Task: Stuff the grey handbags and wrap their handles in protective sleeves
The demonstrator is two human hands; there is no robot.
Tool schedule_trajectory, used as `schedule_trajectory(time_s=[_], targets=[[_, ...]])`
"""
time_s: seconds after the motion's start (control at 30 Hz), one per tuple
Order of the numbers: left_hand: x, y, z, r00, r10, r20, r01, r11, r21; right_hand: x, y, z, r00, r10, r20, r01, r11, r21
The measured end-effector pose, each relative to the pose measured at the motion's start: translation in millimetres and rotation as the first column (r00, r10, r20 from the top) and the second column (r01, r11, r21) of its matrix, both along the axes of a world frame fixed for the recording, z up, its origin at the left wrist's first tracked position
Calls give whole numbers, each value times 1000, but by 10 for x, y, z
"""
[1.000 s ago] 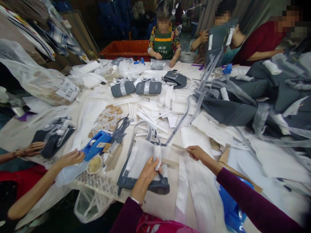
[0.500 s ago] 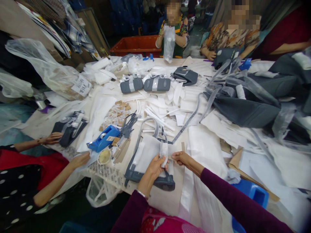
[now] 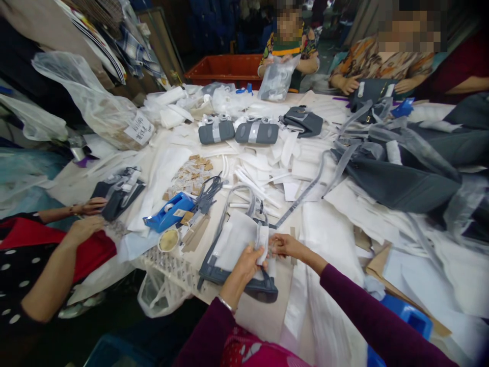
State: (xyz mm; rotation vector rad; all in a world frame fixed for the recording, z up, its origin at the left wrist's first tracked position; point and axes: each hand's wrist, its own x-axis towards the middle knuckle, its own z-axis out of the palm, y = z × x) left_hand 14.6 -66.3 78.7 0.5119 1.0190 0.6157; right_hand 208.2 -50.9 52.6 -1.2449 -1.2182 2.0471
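Observation:
My left hand (image 3: 246,262) is closed on a small folded white paper piece (image 3: 263,240), holding it upright over a grey bag (image 3: 233,270) that lies flat with white tissue paper (image 3: 235,239) on top. My right hand (image 3: 284,245) is pinched at the right side of that same white piece, fingers together. Both sleeves are dark purple. The bag's grey straps (image 3: 244,196) curl away toward the table's middle.
A blue tape dispenser (image 3: 168,213), a tape roll (image 3: 169,239) and cardboard tags (image 3: 191,171) lie to the left. A co-worker's hands (image 3: 86,219) rest at the left edge. Grey bags (image 3: 397,178) pile at right; other people sit at the far side. A blue bin (image 3: 405,316) stands lower right.
My right hand came in from the right with a tape strip and now meets the white piece held by my left hand. The co-worker's hand drew back from the tape dispenser.

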Motion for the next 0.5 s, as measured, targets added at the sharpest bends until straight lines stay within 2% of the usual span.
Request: schedule_trajectory(time_s=[0.1,0.17,0.27,0.33,0.4,0.5], targets=[[5,-16,-33,1000,21,-5,-21,1000,3,180,-116,193,1000,8,19,-11,988,154],[6,-22,-45,1000,27,-7,-27,1000,5,211,-161,284,996,-36,81,15,969,247],[7,-24,-44,1000,30,1,-30,1000,11,109,-127,357,969,-156,190,77,926,369],[9,-19,-35,1000,25,7,-25,1000,12,-17,-39,388,951,-207,232,75,877,474],[11,-13,-25,1000,16,-5,-16,1000,23,-155,78,424,948,-188,257,6,817,576],[15,-12,-17,998,22,-62,-19,998,53,-340,253,486,954,-49,295,-168,728,665]])
